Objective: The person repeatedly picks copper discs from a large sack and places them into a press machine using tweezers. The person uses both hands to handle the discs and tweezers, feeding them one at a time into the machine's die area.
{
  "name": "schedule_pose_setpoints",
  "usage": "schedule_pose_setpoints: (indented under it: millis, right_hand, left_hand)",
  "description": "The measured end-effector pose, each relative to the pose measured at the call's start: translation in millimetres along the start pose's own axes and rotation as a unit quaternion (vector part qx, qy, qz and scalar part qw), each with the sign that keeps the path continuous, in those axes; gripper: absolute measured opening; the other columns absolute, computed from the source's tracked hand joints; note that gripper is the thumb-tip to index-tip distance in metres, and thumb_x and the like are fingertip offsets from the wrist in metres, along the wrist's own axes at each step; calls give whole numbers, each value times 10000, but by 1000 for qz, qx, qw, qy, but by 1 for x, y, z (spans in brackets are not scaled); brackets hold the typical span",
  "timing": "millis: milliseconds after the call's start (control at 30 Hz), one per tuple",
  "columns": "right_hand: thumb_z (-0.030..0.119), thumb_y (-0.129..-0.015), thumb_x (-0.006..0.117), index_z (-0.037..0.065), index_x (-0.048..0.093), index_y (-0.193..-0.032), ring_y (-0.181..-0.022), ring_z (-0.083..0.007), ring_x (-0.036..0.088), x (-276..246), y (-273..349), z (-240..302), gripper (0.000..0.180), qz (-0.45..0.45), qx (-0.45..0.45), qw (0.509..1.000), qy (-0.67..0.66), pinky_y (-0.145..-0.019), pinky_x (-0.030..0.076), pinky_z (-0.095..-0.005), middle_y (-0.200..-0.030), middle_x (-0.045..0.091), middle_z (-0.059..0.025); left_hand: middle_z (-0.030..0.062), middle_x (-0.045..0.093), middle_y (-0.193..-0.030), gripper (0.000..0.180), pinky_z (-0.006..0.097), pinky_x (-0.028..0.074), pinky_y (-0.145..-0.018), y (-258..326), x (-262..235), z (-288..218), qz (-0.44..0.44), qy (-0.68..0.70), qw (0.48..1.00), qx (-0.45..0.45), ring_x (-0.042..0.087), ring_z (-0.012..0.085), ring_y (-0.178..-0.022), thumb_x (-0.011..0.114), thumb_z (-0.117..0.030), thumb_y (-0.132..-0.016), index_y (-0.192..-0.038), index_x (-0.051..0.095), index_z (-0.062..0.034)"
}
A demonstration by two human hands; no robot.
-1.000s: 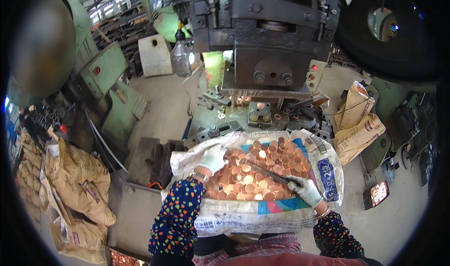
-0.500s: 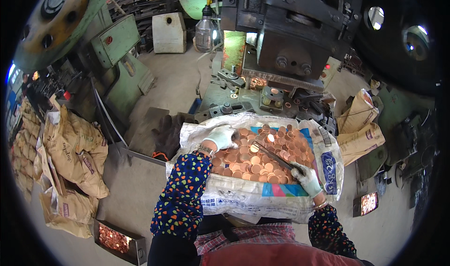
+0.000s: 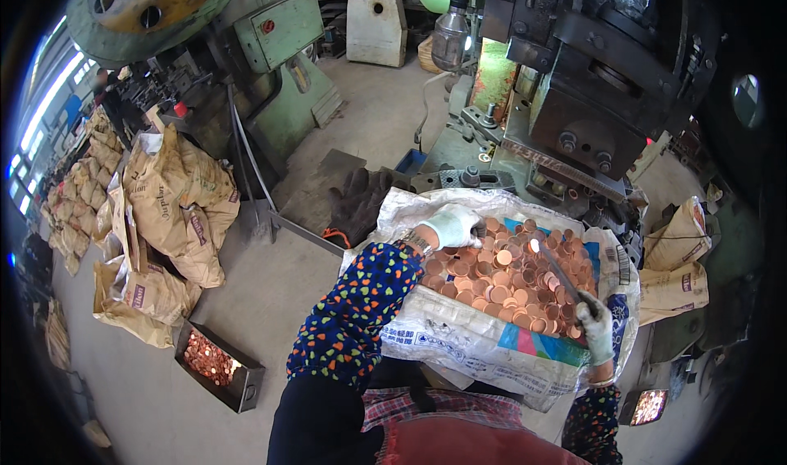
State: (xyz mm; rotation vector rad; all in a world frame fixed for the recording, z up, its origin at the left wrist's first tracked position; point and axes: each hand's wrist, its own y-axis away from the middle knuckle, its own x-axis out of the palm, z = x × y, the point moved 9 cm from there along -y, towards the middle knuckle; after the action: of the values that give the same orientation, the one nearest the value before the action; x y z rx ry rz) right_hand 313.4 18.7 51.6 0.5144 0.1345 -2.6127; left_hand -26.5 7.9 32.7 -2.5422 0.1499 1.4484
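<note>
Many thin round copper discs [image 3: 510, 289] lie heaped on a white woven sack [image 3: 459, 346] spread in front of me. My left hand [image 3: 452, 226], in a white glove, rests at the far left edge of the heap. Its fingers are bent down and pressed together at the discs; whatever is between them is hidden. In my gloved right hand [image 3: 596, 327], at the heap's right side, are long metal tweezers [image 3: 560, 273]. They slant away over the discs, tips near a bright, pale disc [image 3: 534, 245].
Beyond the sack stands a dark press [image 3: 607, 113]. A dark glove [image 3: 359, 207] lies on the metal plate left of the sack. Brown paper sacks [image 3: 176, 211] and a metal box of discs [image 3: 215, 362] stand on the left floor; more paper sacks [image 3: 674, 289] stand right.
The whole view has swung left, so the sack, heap and both hands appear farther right. Both hands keep about the same places at the heap, and the tweezers stay in my right hand.
</note>
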Motion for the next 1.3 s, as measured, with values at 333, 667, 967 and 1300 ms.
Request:
schedule_pose_setpoints:
  millis: [333,667,967,1300]
  right_hand:
    - [169,-868,583,22,625,-1128,-804,-236,656,-83,-82,64,302,-79,-104,960,246,-709,504,-330,-938,675,-151]
    - [314,-929,486,223,548,-1226,-794,-227,646,-57,-173,94,317,-108,-172,758,620,-640,516,-351,-876,643,-57]
    - [318,-931,494,171,569,-1204,-774,-274,634,-80,-158,92,318,-154,-234,822,497,-632,504,-375,-856,632,-100]
    - [309,-901,523,144,607,-1181,-814,-325,620,-75,-146,80,335,-98,-195,872,438,-685,500,-400,-902,651,-148]
  left_hand:
    - [77,678,-950,286,356,503,-800,-8,-40,-45,-161,-43,976,142,635,248,-888,588,-359,-860,-946,693,-107]
    - [82,677,-873,210,291,520,-697,-92,-42,-3,-172,220,960,-38,643,188,-741,639,-214,-861,-1002,667,-61]
    - [164,669,-800,361,334,505,-664,-175,-31,29,-324,279,897,-109,655,256,-712,737,-254,-781,-972,603,22]
    - [166,659,-718,385,414,513,-617,-216,-23,-5,-282,-116,951,-55,637,340,-679,634,-446,-823,-791,708,-70]
